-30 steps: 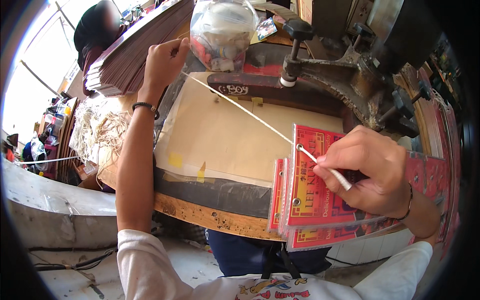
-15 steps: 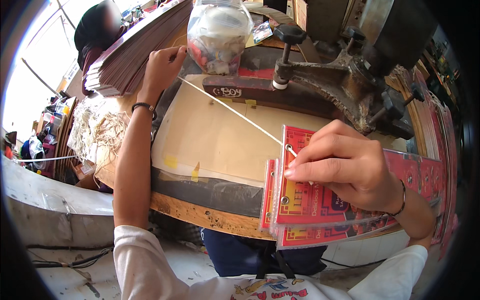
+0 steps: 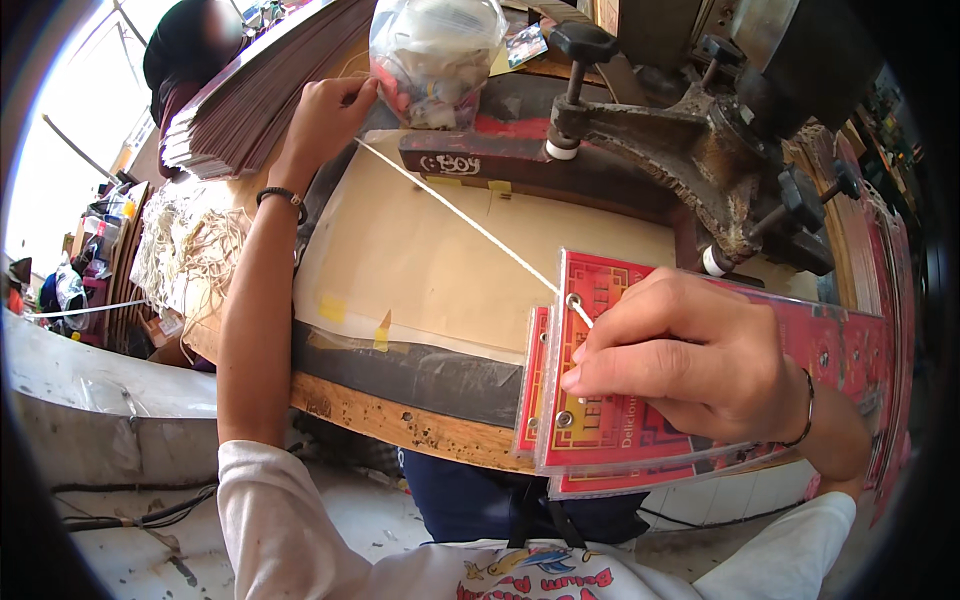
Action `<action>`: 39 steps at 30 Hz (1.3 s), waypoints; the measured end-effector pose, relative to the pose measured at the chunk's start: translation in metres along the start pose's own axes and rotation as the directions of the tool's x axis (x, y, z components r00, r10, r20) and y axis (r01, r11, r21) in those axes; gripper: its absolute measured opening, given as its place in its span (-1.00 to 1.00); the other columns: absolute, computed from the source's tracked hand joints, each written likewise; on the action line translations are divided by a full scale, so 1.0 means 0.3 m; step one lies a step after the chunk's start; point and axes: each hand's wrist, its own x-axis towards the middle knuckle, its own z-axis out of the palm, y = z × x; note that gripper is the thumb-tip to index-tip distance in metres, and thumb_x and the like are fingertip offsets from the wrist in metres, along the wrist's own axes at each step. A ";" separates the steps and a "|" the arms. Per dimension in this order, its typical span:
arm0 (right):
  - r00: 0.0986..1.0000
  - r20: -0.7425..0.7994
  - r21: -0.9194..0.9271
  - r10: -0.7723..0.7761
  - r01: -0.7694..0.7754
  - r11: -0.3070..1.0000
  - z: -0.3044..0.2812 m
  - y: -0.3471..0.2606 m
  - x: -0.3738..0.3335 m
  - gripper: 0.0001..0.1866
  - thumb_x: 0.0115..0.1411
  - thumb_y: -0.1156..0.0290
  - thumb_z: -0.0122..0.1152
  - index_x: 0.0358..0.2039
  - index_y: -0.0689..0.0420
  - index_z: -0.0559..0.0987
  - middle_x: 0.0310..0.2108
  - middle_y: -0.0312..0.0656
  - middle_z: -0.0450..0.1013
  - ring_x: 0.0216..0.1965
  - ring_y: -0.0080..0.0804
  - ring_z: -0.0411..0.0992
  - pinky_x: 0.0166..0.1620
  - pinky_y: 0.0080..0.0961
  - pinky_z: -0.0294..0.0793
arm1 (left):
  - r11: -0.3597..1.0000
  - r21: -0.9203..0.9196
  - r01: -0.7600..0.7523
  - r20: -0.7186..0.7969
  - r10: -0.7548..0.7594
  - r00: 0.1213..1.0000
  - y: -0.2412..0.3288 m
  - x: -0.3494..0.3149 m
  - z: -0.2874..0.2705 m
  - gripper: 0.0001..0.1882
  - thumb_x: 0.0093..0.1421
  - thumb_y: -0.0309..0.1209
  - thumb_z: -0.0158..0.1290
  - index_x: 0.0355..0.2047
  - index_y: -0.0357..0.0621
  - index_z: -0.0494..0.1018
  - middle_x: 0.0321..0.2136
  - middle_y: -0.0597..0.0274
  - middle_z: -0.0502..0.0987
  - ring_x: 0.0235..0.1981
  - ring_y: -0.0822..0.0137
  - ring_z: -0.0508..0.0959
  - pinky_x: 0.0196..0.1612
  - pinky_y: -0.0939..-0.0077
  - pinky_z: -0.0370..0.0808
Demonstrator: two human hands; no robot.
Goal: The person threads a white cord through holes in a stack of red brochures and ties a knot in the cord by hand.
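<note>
A white cord [image 3: 458, 213] runs taut and slanting across the board, from my left hand down to a stack of laminated red cards. Far out at the left, my left hand [image 3: 328, 118] is closed with the cord leading up to its fingers. At the right, my right hand [image 3: 690, 360] pinches the cord's other part, which passes through the upper metal eyelet [image 3: 573, 301] of the top red card [image 3: 600, 440]. Its fingertips are just above the lower eyelet [image 3: 565, 419] of that card. The palm covers much of the card's middle.
A clear plastic bag [image 3: 435, 60] stands at the back, beside a thick stack of sheets [image 3: 250, 100]. Loose white cords [image 3: 190, 235] lie at the left. A heavy metal machine [image 3: 690, 150] overhangs the back right of the worktable [image 3: 400, 415]. Another person [image 3: 185, 60] is far left.
My right hand has shifted down along the card, toward its lower eyelet, with the cord in its fingers. My left hand has moved slightly farther away; the cord stays taut.
</note>
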 end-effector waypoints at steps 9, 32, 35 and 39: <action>0.994 -0.008 -0.019 -0.106 0.106 0.994 -0.013 -0.009 -0.016 -0.89 0.11 0.48 0.30 -0.31 0.09 0.64 -0.40 -0.28 0.48 -0.41 -0.41 0.45 -0.34 -0.47 0.47 | 0.996 -0.087 0.029 -0.052 -0.033 0.998 0.045 0.020 -0.011 -0.65 0.27 -0.23 0.03 -0.39 -0.35 0.52 -0.77 0.10 0.26 -0.70 0.52 0.18 -0.58 0.46 0.28; 0.999 0.035 -0.095 -0.015 0.018 0.995 -0.020 -0.029 -0.010 -0.75 -0.06 0.43 0.43 -0.30 -0.02 0.65 -0.33 -0.33 0.46 -0.22 -0.37 0.42 -0.14 -0.34 0.52 | 0.410 -0.912 -0.003 0.343 0.769 0.540 0.582 -0.100 -0.077 -0.68 -0.24 -0.23 0.48 -0.45 0.03 0.67 -0.68 0.51 0.43 -0.69 0.55 0.25 -0.57 0.59 0.10; 0.999 0.035 -0.123 -0.006 0.010 0.992 -0.024 -0.031 -0.006 -0.75 -0.06 0.42 0.42 -0.29 -0.01 0.64 -0.30 -0.32 0.45 -0.21 -0.37 0.41 -0.13 -0.33 0.52 | 0.409 -0.912 -0.016 0.350 0.799 0.489 0.589 -0.108 -0.078 -0.71 -0.23 -0.24 0.45 -0.40 0.19 0.70 -0.73 0.49 0.33 -0.69 0.47 0.25 -0.53 0.50 0.08; 0.998 0.064 -0.112 0.001 0.006 0.994 -0.029 -0.035 0.001 -0.74 -0.06 0.43 0.42 -0.28 -0.01 0.65 -0.26 -0.32 0.44 -0.21 -0.38 0.40 -0.10 -0.34 0.51 | 0.426 -0.896 -0.126 0.307 0.799 0.516 0.589 -0.117 -0.077 -0.73 -0.22 -0.22 0.44 -0.43 0.20 0.70 -0.77 0.52 0.24 -0.70 0.47 0.20 -0.53 0.50 0.05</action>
